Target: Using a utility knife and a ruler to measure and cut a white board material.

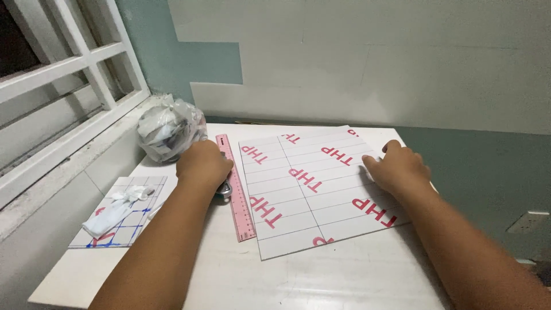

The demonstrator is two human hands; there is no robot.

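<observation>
Hands both down on the white bench point(321, 275). Left hand point(202, 165) is curled over the far part of a pink transparent plastic ruler point(236, 189), which lies just beside the left edge of a large white board sheet ruled into a grid with red lettering point(321, 189); the left fingers are closed around a small grey tool, probably a utility knife point(225, 189), though only its tip shows under the palm. Right hand point(399, 169) presses flat on the sheet's right side, fingers spread narrow and holding nothing, just pinning it. The sheet sits mid-bench, slightly rotated, its far corner overlapping a second white sheet beneath it. At the near left lies a smaller gridded white offcut with blue pen marks point(123, 215), with a crumpled strip of white backing paper point(117, 208) on top of it. At the far left, by the window ledge, sits a knotted clear plastic bag stuffed with scraps point(169, 133). Risks as I read it: the ruler is beside the sheet and not on a grid line, and nothing clamps it, so it could skid under side load; the blade is hidden under the palm and close to the left fingers; the right hand holds only one side, so the sheet could pivot on the smooth bench.
</observation>
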